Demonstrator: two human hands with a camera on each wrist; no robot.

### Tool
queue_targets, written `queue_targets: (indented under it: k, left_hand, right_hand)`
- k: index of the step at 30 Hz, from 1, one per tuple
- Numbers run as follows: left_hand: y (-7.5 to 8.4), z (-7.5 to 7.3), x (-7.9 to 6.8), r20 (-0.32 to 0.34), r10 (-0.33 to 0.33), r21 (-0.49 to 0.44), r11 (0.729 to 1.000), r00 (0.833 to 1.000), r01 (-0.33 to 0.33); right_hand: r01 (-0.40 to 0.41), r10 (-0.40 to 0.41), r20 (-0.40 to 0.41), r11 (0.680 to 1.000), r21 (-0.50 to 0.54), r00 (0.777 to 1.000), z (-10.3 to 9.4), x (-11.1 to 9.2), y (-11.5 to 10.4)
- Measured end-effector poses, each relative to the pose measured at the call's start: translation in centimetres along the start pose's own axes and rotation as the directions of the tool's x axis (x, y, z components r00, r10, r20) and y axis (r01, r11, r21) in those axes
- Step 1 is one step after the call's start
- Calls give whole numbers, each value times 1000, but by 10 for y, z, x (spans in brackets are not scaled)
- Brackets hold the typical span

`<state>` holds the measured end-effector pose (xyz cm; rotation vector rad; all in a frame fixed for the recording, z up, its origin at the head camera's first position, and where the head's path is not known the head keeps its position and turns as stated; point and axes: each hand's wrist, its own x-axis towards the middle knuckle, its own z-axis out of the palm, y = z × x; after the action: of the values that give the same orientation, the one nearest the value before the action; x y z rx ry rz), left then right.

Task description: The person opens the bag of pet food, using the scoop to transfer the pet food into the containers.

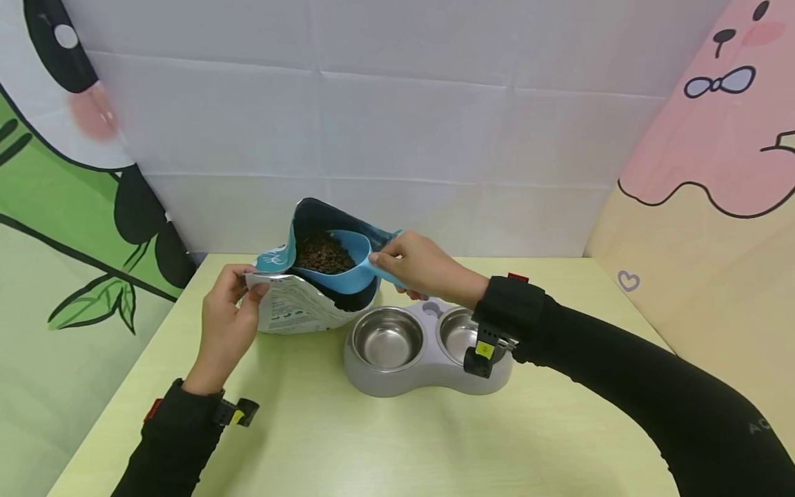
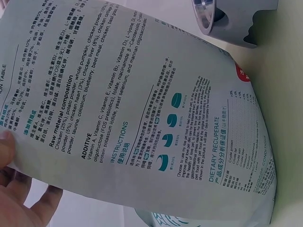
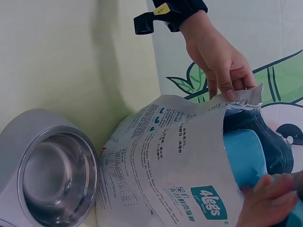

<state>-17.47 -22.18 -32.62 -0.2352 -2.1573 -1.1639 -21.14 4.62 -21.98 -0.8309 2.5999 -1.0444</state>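
Observation:
At the left, my left hand point(image 1: 230, 317) pinches the upper edge of an open pet food bag point(image 1: 298, 307), printed white and teal. In the right wrist view, that thumb and fingers grip the rim of the bag. My right hand point(image 1: 422, 266) holds the handle of a blue scoop point(image 1: 348, 279) at the bag's mouth. Brown kibble point(image 1: 323, 254) fills the scoop, which sits tilted inside the opening. In the left wrist view, the bag's printed panel point(image 2: 142, 118) covers most of the frame and hides the scoop.
Just right of the bag stands a grey double feeder point(image 1: 397, 382) with two steel bowls; my right forearm and wrist camera partly cover its right bowl point(image 1: 456, 335). Under everything is a pale yellow table point(image 1: 310, 442). A white cloth backdrop point(image 1: 410, 131) hangs behind, with cartoon prints at both sides.

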Motion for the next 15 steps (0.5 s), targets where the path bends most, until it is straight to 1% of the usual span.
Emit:
queue_targets:
  k: [8,15]
  left_hand:
    - [0,-1,2,-9,8,-6,1000,1000,-8]
    - [2,-1,3,-5,-8,-13,1000,1000,8]
  right_hand:
    - [16,-15,-20,999,41,1000,-4,-5,1]
    - [6,-4,-31,998,62,999,-7,-6,3]
